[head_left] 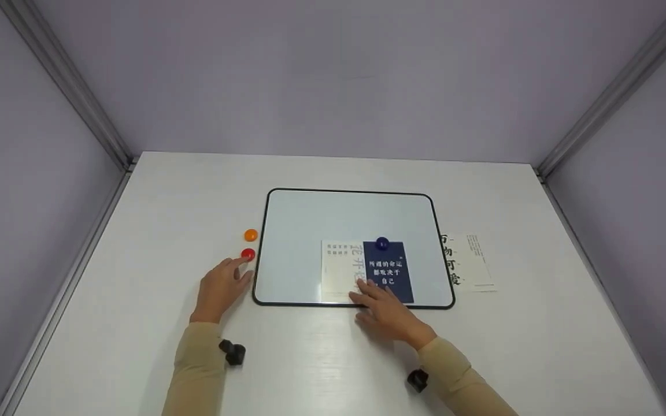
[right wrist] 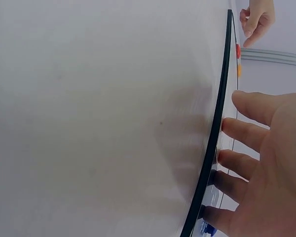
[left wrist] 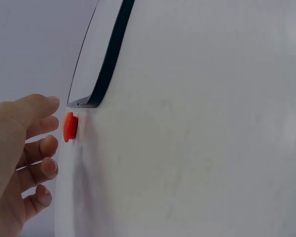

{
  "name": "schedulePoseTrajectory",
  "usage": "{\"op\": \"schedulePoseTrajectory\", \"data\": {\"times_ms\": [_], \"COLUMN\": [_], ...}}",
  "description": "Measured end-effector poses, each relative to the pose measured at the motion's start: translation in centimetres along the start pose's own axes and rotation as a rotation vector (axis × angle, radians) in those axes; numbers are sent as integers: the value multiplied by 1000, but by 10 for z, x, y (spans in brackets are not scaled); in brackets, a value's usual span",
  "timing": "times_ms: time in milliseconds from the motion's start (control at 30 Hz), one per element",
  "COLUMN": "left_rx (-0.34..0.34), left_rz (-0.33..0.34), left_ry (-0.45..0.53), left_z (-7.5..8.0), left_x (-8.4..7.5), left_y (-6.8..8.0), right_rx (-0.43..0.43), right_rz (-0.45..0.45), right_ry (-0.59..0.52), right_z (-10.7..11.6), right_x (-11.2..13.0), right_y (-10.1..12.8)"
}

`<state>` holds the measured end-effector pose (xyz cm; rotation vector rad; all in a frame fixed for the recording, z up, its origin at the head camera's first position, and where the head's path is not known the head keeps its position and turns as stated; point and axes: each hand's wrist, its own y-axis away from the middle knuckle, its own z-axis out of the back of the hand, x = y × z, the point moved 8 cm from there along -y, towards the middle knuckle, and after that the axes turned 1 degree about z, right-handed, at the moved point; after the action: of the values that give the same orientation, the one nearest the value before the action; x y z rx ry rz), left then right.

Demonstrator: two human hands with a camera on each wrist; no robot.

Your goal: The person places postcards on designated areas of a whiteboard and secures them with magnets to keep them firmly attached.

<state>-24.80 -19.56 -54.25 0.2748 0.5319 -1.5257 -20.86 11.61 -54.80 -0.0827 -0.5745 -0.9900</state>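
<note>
A black-framed whiteboard [head_left: 310,225] lies flat on the white table [head_left: 333,358]. On it a dark blue card [head_left: 388,271] overlaps a cream card [head_left: 339,268], with a blue round magnet [head_left: 382,243] on the blue card's top edge. My right hand [head_left: 388,312] lies open, fingertips on the cards' lower edge by the board's frame [right wrist: 218,123]. My left hand [head_left: 221,286] is open just left of the board, fingertips close to a red magnet [head_left: 248,253] [left wrist: 69,126]. An orange magnet [head_left: 251,235] sits just beyond it.
A white card with black characters [head_left: 467,261] lies on the table right of the board. Lilac walls with metal corner strips [head_left: 78,104] enclose the table on three sides.
</note>
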Motion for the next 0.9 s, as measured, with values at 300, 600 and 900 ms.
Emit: {"op": "schedulePoseTrajectory", "data": {"times_ms": [300,600,900], "left_rx": [-8,4,20], "left_rz": [74,168,185], "left_ry": [28,42,46], "left_z": [-1,-5,-12], "left_x": [15,22,23], "left_y": [-6,-12,-18], "right_rx": [-2,-2,-6], "right_rz": [1,-14,-8], "right_ry": [2,-1,3], "right_z": [-1,-2,0], "right_x": [0,-2,0], "right_y": [-1,-1,0]}}
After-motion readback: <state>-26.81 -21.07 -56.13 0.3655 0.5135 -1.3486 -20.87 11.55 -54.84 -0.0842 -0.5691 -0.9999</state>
